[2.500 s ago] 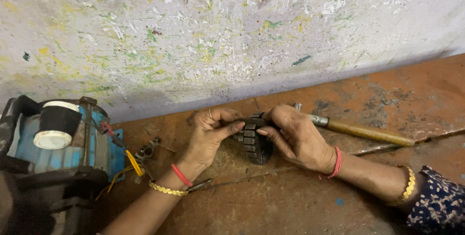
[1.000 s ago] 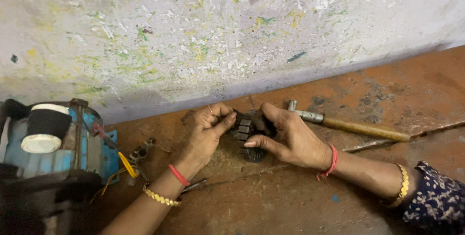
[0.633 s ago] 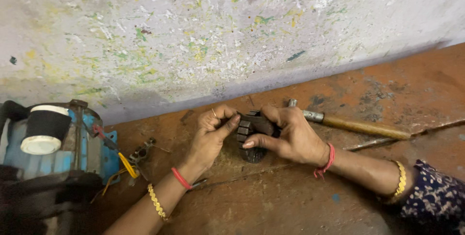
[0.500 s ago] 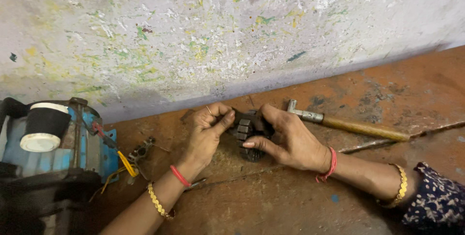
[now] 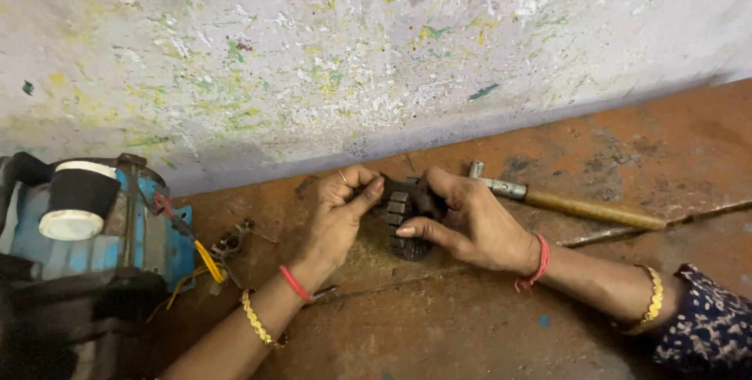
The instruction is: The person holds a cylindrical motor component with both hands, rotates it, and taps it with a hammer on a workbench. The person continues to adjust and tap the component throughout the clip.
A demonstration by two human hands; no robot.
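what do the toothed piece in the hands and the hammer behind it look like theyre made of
The toothed piece, held by the left hand and right hand, looks like dark, dull metal: ridged teeth, no shine. The hammer seems to have a grey metal head and socket and a brown wooden handle, worn smooth.

A blue motor (image 5: 94, 231) with a black and white cap (image 5: 77, 201) sits at the left on the rusty brown floor (image 5: 486, 333). Yellow and red wires (image 5: 205, 261) trail from it toward a small metal clip (image 5: 232, 240). A hammer (image 5: 576, 208) with a wooden handle lies near the paint-spattered white wall (image 5: 352, 59), and a thin metal rod (image 5: 658, 223) rests just beside it.
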